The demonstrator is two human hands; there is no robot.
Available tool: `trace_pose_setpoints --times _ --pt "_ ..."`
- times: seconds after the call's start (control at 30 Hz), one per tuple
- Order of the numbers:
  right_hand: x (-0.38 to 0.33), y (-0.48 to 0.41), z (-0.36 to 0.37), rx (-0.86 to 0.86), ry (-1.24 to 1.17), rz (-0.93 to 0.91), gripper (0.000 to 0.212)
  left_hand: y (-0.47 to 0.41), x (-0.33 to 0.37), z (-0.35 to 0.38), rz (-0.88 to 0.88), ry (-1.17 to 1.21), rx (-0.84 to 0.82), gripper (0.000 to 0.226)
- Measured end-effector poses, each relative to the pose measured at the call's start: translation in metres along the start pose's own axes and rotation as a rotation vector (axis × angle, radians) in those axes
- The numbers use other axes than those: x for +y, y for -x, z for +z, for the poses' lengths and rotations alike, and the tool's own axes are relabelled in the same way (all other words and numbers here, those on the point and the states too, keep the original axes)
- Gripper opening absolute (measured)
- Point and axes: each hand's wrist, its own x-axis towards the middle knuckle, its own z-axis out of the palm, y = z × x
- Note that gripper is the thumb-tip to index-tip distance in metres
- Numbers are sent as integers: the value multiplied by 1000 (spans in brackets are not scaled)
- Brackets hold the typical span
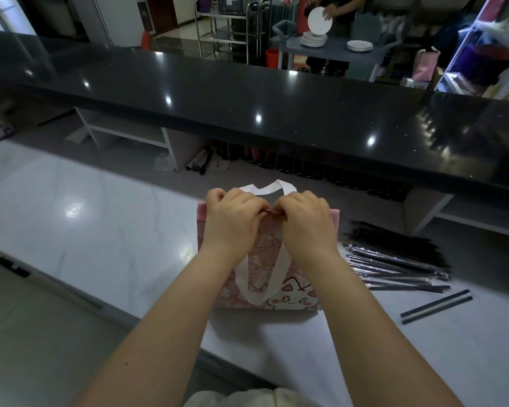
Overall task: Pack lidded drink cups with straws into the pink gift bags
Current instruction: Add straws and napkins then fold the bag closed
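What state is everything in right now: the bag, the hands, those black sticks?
Pink gift bag: on the white counter, mouth looks closed.
Left hand: pinching the bag's top edge.
Right hand: pinching the same edge.
Straw pile: wrapped, loose, right of the bag.
Two straws: lying apart from the pile.
Cups: none in view.

- I see the bag (pixel 279 277) at centre frame: pink with a cartoon-cat print and white handles, its top edge pinched together.
- Straws (pixel 394 257): black, wrapped, piled just right of it; two lie apart, lower right.
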Motion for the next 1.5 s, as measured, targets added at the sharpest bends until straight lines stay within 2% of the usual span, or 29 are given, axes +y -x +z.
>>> trace_pose_setpoints --times 0.07,0.2,0.33,0.57,0.7,0.93,1.03,1.17,1.23,1.37,1.43,1.5 --pt "1 1 1 9 -17 -17 20 3 4 1 1 -22 37 26" --pt "16 3 -6 -19 8 -8 17 11 -4 -1 -36 -61 56 10" --pt "30 0 -18 -81 -2 14 12 13 -16 -9 -167 -67 -25 11" --pt "33 -18 -20 -53 3 -13 23 -6 -22 -13 -178 -82 -31 13" --pt "60 -12 -25 -103 -26 96 26 1 -43 -18 -213 -32 -23 11" --pt "68 -19 -16 -23 -92 147 24 -6 -55 -18 -268 68 -27 18" --pt "79 -20 -10 -36 -233 256 27 -2 -68 -20 -308 233 -65 20" --pt "84 -18 -9 -11 -468 346 38 4 -78 -22 -435 399 -54 37" --pt "81 -21 -8 42 -501 331 40 1 -77 -20 -476 418 8 41" --pt "77 -15 1 76 -610 340 36 11 -73 -12 -521 431 186 32" --pt "79 -4 10 55 -784 377 35 25 -71 -4 -621 523 235 30" --pt "83 14 20 30 -1001 438 53 43 -70 3 -750 707 278 26"
